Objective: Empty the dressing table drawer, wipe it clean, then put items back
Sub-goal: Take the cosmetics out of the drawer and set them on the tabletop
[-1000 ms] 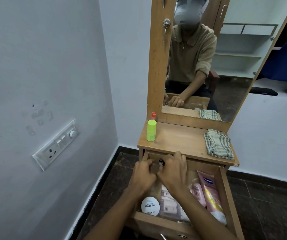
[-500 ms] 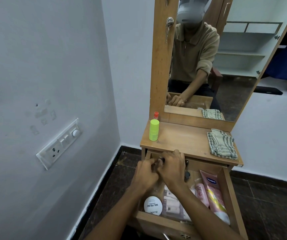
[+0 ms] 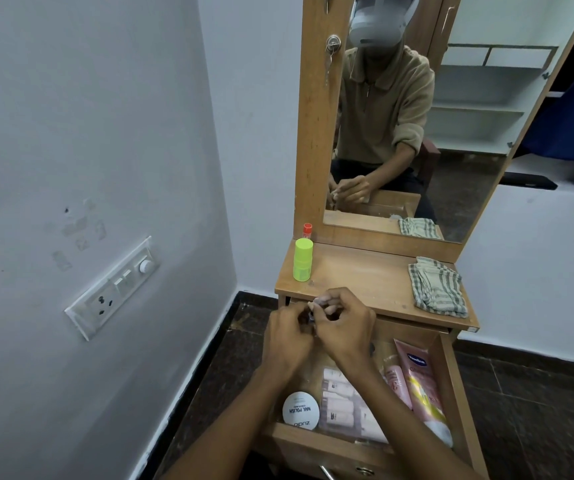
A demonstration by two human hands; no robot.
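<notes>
Above the open wooden drawer (image 3: 451,386), the left hand (image 3: 287,344) and right hand (image 3: 342,327) meet, fingers curled, pinching something small that cannot be made out. Inside lie a round white tin (image 3: 300,410), flat packets (image 3: 346,407) and glossy pink tubes (image 3: 417,382). A checked cloth (image 3: 438,287) lies crumpled near the tabletop's right edge, a green bottle (image 3: 302,259) upright at left.

We see a pale wall (image 3: 88,133) carrying a white switch panel (image 3: 114,287), dark speckled floor tiles (image 3: 528,393) with a black skirting (image 3: 205,358), and a wood-framed mirror (image 3: 417,133) reflecting white shelves.
</notes>
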